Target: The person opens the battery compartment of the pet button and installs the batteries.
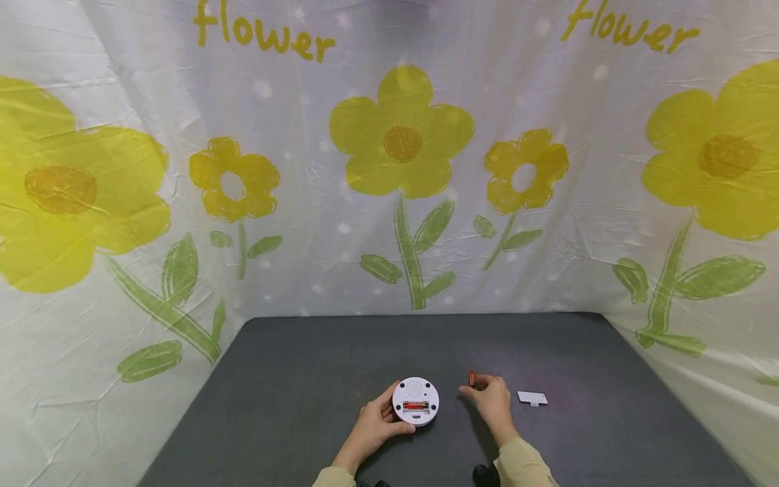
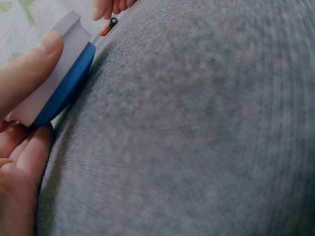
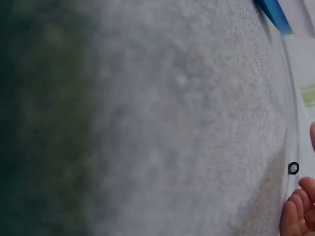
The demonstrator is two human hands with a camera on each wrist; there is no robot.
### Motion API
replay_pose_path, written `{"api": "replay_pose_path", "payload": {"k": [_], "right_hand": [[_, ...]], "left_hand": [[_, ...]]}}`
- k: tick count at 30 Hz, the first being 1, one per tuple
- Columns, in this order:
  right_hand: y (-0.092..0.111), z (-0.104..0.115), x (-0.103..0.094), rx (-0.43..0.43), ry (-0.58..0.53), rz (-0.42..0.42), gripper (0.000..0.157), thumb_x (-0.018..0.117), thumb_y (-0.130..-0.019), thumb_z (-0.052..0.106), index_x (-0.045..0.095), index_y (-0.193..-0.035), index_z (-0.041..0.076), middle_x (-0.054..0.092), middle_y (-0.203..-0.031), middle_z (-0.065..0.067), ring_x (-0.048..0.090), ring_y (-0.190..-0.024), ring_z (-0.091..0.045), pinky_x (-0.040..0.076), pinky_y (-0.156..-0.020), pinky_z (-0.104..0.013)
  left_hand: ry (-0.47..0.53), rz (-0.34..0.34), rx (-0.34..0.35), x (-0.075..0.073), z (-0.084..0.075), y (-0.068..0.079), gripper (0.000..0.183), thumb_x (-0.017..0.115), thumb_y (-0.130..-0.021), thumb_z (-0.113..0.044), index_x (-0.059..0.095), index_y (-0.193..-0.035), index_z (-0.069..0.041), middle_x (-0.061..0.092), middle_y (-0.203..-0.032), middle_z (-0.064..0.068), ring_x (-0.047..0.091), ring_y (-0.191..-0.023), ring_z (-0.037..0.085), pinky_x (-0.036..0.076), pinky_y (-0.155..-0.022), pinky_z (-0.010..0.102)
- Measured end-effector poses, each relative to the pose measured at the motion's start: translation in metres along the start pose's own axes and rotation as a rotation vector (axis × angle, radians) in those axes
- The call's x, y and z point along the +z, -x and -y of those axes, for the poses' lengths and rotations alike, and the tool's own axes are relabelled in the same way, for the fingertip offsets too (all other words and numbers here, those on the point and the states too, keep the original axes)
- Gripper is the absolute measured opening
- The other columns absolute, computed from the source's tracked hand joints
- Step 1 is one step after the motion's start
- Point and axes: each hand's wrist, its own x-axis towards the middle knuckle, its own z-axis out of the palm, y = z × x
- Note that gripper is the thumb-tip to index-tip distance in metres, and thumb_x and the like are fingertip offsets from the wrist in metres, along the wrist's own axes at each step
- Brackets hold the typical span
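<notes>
My left hand (image 1: pixel 380 423) grips a round white device (image 1: pixel 416 391) by its edge, thumb on the near side and fingers behind it. Its underside faces up in the head view, with a speaker grille, dark feet and an uncovered battery slot holding a red battery (image 1: pixel 416 406). The left wrist view shows the device's blue lower part (image 2: pixel 66 88). To the right, my right hand (image 1: pixel 494 406) is at a loose red-and-black battery (image 1: pixel 471 377) on the table. In the right wrist view the battery's round end (image 3: pixel 294 168) shows between thumb and fingers, apart from both.
A small white battery cover (image 1: pixel 532 398) with a tab lies right of my right hand. The dark grey cloth-covered table (image 1: pixel 341 352) ends at a white curtain (image 1: pixel 304 223) printed with yellow flowers at the back and sides. Dark round objects (image 1: pixel 485 475) show by the right sleeve.
</notes>
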Motion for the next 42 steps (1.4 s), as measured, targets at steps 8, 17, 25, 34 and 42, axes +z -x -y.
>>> {"api": "replay_pose_path", "payload": {"k": [8, 17, 25, 34, 42], "right_hand": [[-0.001, -0.003, 0.002, 0.007, 0.036, -0.015, 0.035, 0.083, -0.064, 0.011, 0.067, -0.087, -0.011, 0.065, -0.078, -0.018, 0.056, -0.08, -0.041, 0.043, -0.072, -0.049], [-0.002, 0.0, 0.001, 0.024, 0.081, -0.045, 0.029, 0.083, -0.062, 0.01, 0.068, -0.079, -0.008, 0.065, -0.074, -0.017, 0.056, -0.079, -0.042, 0.043, -0.072, -0.05], [-0.002, 0.002, 0.001, 0.002, 0.118, -0.034, 0.022, 0.082, -0.063, 0.009, 0.069, -0.073, -0.005, 0.063, -0.072, -0.015, 0.056, -0.077, -0.041, 0.044, -0.069, -0.05], [-0.002, -0.002, 0.002, -0.013, 0.119, -0.054, 0.012, 0.08, -0.066, 0.007, 0.07, -0.067, 0.0, 0.065, -0.068, -0.01, 0.058, -0.073, -0.038, 0.045, -0.069, -0.049], [-0.001, -0.004, 0.004, -0.018, 0.102, -0.081, 0.009, 0.077, -0.069, 0.005, 0.071, -0.069, -0.002, 0.066, -0.069, -0.011, 0.058, -0.073, -0.038, 0.045, -0.066, -0.047]], "left_hand": [[-0.007, -0.002, 0.008, 0.0, 0.0, 0.0, 0.086, 0.079, -0.07, 0.003, 0.028, -0.139, 0.011, 0.036, -0.136, 0.03, 0.041, -0.122, 0.036, 0.043, -0.092, 0.029], [-0.025, 0.0, 0.025, -0.002, 0.024, -0.008, 0.088, 0.079, -0.07, 0.002, 0.028, -0.141, 0.007, 0.039, -0.136, 0.027, 0.043, -0.121, 0.031, 0.043, -0.091, 0.027], [-0.054, -0.012, 0.034, -0.005, 0.033, -0.011, 0.09, 0.081, -0.069, -0.005, 0.029, -0.142, 0.005, 0.038, -0.137, 0.025, 0.044, -0.121, 0.026, 0.043, -0.091, 0.026], [-0.053, -0.022, 0.018, -0.003, 0.032, -0.009, 0.09, 0.082, -0.068, -0.005, 0.029, -0.141, 0.006, 0.04, -0.136, 0.025, 0.045, -0.12, 0.026, 0.044, -0.091, 0.026], [-0.038, -0.027, 0.012, -0.004, 0.032, -0.007, 0.09, 0.081, -0.068, -0.004, 0.03, -0.142, 0.005, 0.039, -0.137, 0.024, 0.044, -0.121, 0.026, 0.044, -0.091, 0.026]]}}
